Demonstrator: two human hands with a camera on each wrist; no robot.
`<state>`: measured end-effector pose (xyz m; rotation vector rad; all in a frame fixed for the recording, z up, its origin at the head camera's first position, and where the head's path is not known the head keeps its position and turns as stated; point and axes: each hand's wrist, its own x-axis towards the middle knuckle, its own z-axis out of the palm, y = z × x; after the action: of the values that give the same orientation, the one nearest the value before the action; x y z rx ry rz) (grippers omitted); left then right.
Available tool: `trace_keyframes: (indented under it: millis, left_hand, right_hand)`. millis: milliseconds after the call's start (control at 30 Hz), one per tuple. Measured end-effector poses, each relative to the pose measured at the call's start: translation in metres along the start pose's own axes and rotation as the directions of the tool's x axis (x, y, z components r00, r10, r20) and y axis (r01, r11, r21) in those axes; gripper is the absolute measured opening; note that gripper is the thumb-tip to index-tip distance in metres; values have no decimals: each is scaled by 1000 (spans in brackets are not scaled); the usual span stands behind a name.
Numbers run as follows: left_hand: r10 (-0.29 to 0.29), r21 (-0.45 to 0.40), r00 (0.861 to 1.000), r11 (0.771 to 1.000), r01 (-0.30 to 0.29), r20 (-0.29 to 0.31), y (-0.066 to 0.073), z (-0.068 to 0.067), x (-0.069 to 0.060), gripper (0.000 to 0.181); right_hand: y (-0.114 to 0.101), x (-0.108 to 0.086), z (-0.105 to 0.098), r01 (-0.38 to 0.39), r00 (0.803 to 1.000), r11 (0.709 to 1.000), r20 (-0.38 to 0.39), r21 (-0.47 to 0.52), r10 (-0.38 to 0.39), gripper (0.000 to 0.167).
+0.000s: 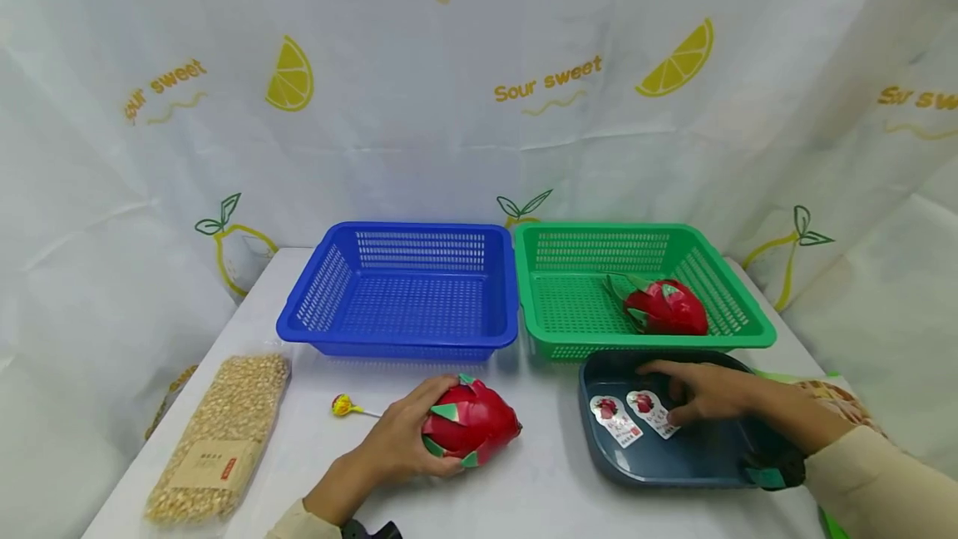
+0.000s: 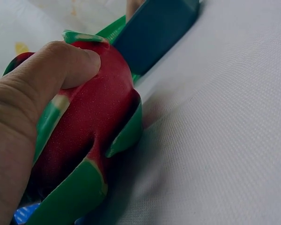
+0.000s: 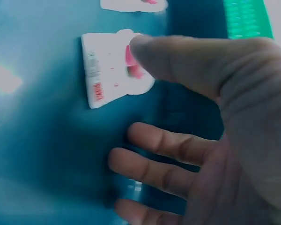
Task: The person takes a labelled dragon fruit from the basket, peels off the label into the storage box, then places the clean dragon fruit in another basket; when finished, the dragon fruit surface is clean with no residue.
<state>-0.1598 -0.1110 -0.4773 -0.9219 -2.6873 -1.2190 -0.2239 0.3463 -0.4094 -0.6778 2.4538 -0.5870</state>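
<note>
My left hand [image 1: 400, 442] grips a red dragon fruit [image 1: 479, 422] with green scales, on the white table in front of the baskets. Its thumb lies across the red skin [image 2: 98, 110] in the left wrist view. Over the inside of a dark blue tray [image 1: 674, 479] hovers my right hand [image 1: 707, 393], thumb and fingers spread with nothing held. Two white card labels with a red fruit picture, a left label [image 1: 616, 421] and a right label [image 1: 649, 412], lie in that tray. The thumb overlaps the right label [image 3: 107, 70]; whether it touches I cannot tell.
Behind stand a blue basket [image 1: 412, 350] and a green basket [image 1: 569, 348], the latter holding another dragon fruit [image 1: 669, 310]. At left lie a bag of pale kernels [image 1: 232, 406] and a lollipop [image 1: 343, 405]. A printed package [image 1: 841, 402] shows partly behind my right arm.
</note>
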Motion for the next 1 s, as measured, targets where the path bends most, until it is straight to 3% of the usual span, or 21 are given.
trace_keyframes:
  millis: [233,367,467,567,667,767,900,1000]
  left_hand:
    - [-41,50,999,998,40,16,2,-1,1,90]
    - [-64,104,998,993,62,22,6,-3,1,89]
    - [-73,117,997,991,69,30,9,-4,2,89]
    - [-75,124,997,990,70,35,12,-4,3,90]
    - [-69,126,997,990,65,31,13,-4,4,90]
    - [-58,130,998,990,55,23,13,-4,4,89]
    - [-52,125,999,991,49,17,13,-3,3,90]
    - [-52,132,999,990,49,14,12,-3,1,92]
  right_hand:
    - [-20,-30,-27,155,988,975,-43,159,-150,56]
    - [-30,-50,-46,209,973,967,-134,146,-190,55]
    - [-31,-64,-57,194,956,976,-241,98,-166,54]
    - [-26,-74,-63,134,915,991,-386,14,-118,55]
    - [-13,-81,-65,47,850,999,-524,-27,-54,56]
    - [2,-86,-64,1,792,1000,-610,7,4,58]
    - [23,-84,-60,17,744,999,-668,52,22,57]
    - [36,-81,-55,41,724,997,-689,61,12,55]
